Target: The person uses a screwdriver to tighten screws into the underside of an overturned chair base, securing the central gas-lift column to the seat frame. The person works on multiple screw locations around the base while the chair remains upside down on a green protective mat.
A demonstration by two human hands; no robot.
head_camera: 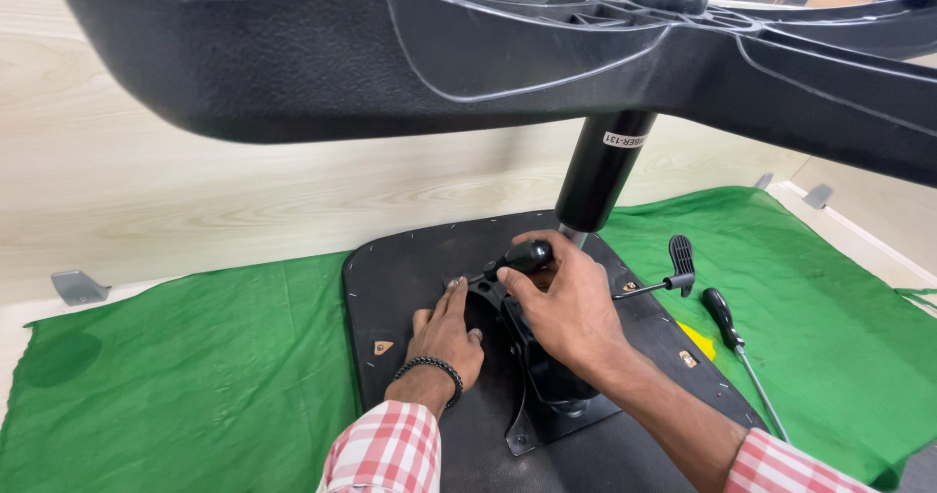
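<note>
Pale wood-grain floor (pixel 195 161), green cloth (pixel 195 376) spread flat, even bright light.

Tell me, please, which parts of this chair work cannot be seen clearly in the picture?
- Head view: the screwdriver tip and its screw are hidden behind the left hand fingers.
- The mechanism plate is largely covered by the right hand.
- The star base is cut off by the top edge; its casters are out of view.
- The second screwdriver tip is too thin to identify.
</note>
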